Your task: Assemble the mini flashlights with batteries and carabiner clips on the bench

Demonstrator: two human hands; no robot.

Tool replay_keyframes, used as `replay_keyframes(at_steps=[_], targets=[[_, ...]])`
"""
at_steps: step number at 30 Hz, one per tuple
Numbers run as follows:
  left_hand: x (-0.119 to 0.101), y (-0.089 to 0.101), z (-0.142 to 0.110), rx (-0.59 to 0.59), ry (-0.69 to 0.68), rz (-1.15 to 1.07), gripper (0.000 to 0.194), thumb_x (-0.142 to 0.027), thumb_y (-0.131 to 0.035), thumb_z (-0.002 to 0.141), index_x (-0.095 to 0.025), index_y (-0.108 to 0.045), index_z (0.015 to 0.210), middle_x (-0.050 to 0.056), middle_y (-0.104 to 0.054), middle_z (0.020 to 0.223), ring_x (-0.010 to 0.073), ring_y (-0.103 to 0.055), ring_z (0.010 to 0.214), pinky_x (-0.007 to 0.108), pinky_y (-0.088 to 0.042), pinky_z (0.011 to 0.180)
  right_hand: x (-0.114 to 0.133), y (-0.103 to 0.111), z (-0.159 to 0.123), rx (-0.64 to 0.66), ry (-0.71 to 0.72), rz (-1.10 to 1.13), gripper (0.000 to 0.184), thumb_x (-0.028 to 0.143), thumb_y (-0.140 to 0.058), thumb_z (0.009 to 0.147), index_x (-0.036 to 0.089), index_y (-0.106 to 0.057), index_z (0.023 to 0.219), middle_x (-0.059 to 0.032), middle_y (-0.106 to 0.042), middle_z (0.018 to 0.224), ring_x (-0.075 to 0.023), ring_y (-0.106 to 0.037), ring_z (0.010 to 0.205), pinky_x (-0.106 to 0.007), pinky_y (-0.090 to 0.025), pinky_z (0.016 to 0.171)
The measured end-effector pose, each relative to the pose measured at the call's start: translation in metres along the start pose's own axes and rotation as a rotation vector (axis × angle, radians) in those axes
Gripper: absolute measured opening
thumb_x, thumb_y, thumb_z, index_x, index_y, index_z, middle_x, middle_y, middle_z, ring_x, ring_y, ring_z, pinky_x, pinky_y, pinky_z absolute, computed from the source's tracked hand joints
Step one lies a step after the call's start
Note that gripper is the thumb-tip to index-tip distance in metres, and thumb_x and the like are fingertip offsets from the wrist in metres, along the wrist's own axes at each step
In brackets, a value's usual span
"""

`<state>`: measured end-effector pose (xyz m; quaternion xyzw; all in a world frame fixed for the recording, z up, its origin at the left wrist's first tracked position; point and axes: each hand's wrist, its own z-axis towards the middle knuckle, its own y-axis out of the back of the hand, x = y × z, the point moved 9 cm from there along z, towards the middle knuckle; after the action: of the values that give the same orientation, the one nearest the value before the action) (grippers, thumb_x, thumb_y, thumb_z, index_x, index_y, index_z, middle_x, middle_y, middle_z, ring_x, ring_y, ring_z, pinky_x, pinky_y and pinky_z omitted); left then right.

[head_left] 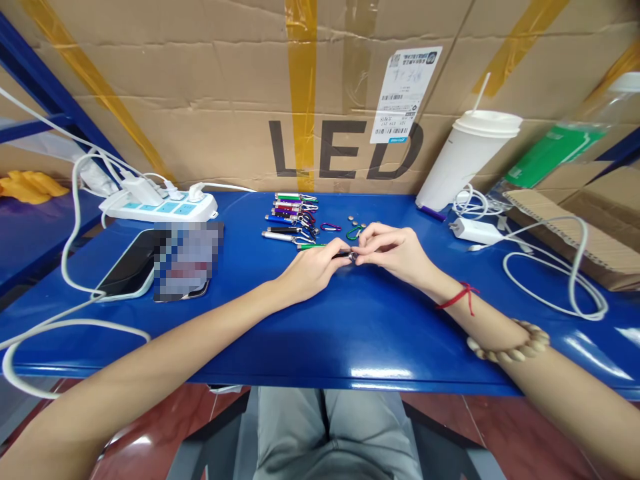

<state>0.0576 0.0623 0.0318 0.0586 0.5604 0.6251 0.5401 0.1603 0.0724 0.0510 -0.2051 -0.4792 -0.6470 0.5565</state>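
L hand (314,272), R hand (395,253) on dark tube (343,254); cup (461,157) w/ straw (481,92).

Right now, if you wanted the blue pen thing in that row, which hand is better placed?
Probably the left hand: it's nearer the blue pen thing, while the right hand is farther across. But both hands are busy at a small shiny piece.

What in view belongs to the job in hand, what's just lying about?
Likely the job:
dark metal-ended piece at fingertips of left hand and right hand
row of slim shiny coloured tubes
purple carabiner clip, green carabiner clip
small round silvery discs

Lying about:
white plastic power strip
flat black-screened phone
tall white lidded cup
boxy white charger
green-labelled clear bottle
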Motion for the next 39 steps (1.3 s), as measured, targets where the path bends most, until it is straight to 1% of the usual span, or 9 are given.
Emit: replay_keyframes(at_steps=[3, 6, 12, 15, 18, 22, 27, 32, 39], targets=[[-0.001, -0.002, -0.001, 0.022, -0.010, -0.048, 0.009, -0.023, -0.035, 0.091, -0.019, -0.042, 0.087, 0.003, -0.063, 0.088, 0.0148, -0.062, 0.078, 0.024, -0.045, 0.066, 0.001, -0.002, 0.000, 0.023, 0.009, 0.004, 0.023, 0.045, -0.073, 0.060, 0.022, -0.070, 0.056, -0.0016, -0.058, 0.066, -0.0125, -0.052, 0.062, -0.031, -0.044, 0.063], [-0.002, -0.004, -0.002, 0.041, -0.024, -0.072, 0.007, -0.022, -0.035, 0.090, -0.020, -0.039, 0.085, 0.003, -0.063, 0.092, 0.0151, -0.061, 0.081, 0.024, -0.045, 0.067, 0.002, -0.005, -0.001, 0.048, 0.027, 0.016, 0.022, 0.043, -0.074, 0.060, 0.021, -0.069, 0.055, -0.0012, -0.056, 0.065, -0.0122, -0.052, 0.062, -0.030, -0.044, 0.062], [-0.001, -0.006, -0.003, 0.061, -0.009, -0.049, 0.006, -0.023, -0.037, 0.090, -0.020, -0.039, 0.084, 0.003, -0.063, 0.093, 0.0163, -0.062, 0.079, 0.025, -0.045, 0.066, 0.002, -0.006, -0.001, 0.061, 0.017, -0.037, 0.029, 0.047, -0.072, 0.060, 0.019, -0.066, 0.052, -0.0005, -0.051, 0.062, -0.0111, -0.048, 0.057, -0.028, -0.042, 0.056], [-0.002, -0.007, -0.004, 0.072, -0.020, -0.024, 0.007, -0.024, -0.038, 0.090, -0.020, -0.040, 0.084, 0.004, -0.063, 0.092, 0.0172, -0.062, 0.079, 0.026, -0.045, 0.065, 0.004, -0.008, -0.002, 0.071, 0.033, -0.053, 0.033, 0.046, -0.073, 0.059, 0.018, -0.061, 0.048, 0.0002, -0.049, 0.062, -0.0104, -0.046, 0.056, -0.027, -0.039, 0.054], [-0.004, -0.005, -0.005, 0.042, -0.054, -0.012, 0.007, -0.024, -0.041, 0.089, -0.020, -0.040, 0.082, 0.003, -0.064, 0.090, 0.0167, -0.062, 0.078, 0.025, -0.045, 0.065, 0.006, -0.008, -0.003, 0.064, 0.044, -0.064, 0.037, 0.046, -0.074, 0.058, 0.017, -0.055, 0.045, 0.0002, -0.049, 0.062, -0.0103, -0.045, 0.057, -0.026, -0.038, 0.052], [-0.004, 0.000, -0.005, -0.038, -0.092, 0.010, 0.009, -0.024, -0.043, 0.088, -0.020, -0.041, 0.080, 0.003, -0.064, 0.088, 0.0157, -0.062, 0.078, 0.024, -0.045, 0.065, 0.009, -0.008, -0.003, 0.044, 0.059, -0.071, 0.040, 0.048, -0.072, 0.059, 0.017, -0.052, 0.046, -0.0004, -0.049, 0.063, -0.0104, -0.044, 0.057, -0.025, -0.036, 0.050], [-0.001, 0.001, -0.005, -0.075, -0.078, 0.023, 0.009, -0.024, -0.044, 0.087, -0.020, -0.043, 0.079, 0.002, -0.064, 0.087, 0.0148, -0.062, 0.079, 0.023, -0.046, 0.067, 0.012, -0.010, -0.004, 0.035, 0.102, -0.084, 0.037, 0.041, -0.071, 0.065, 0.017, -0.049, 0.046, 0.0002, -0.047, 0.059, -0.0099, -0.044, 0.056, -0.024, -0.033, 0.047], [-0.001, 0.003, -0.004, -0.105, -0.068, 0.060, 0.007, -0.021, -0.045, 0.087, -0.019, -0.045, 0.080, 0.002, -0.065, 0.089, 0.0143, -0.063, 0.080, 0.023, -0.047, 0.068, 0.010, -0.009, -0.005, 0.012, 0.093, -0.143, 0.035, 0.038, -0.070, 0.067, 0.016, -0.051, 0.048, -0.0006, -0.048, 0.059, -0.0096, -0.044, 0.055, -0.023, -0.032, 0.045], [-0.004, 0.006, -0.004, -0.147, -0.092, 0.084, 0.005, -0.022, -0.045, 0.088, -0.018, -0.048, 0.087, 0.002, -0.066, 0.093, 0.0136, -0.064, 0.080, 0.021, -0.047, 0.069, 0.008, -0.005, -0.003, -0.011, 0.088, -0.177, 0.035, 0.044, -0.069, 0.066, 0.015, -0.057, 0.051, -0.0014, -0.052, 0.059, -0.0098, -0.046, 0.055, -0.023, -0.034, 0.045]])
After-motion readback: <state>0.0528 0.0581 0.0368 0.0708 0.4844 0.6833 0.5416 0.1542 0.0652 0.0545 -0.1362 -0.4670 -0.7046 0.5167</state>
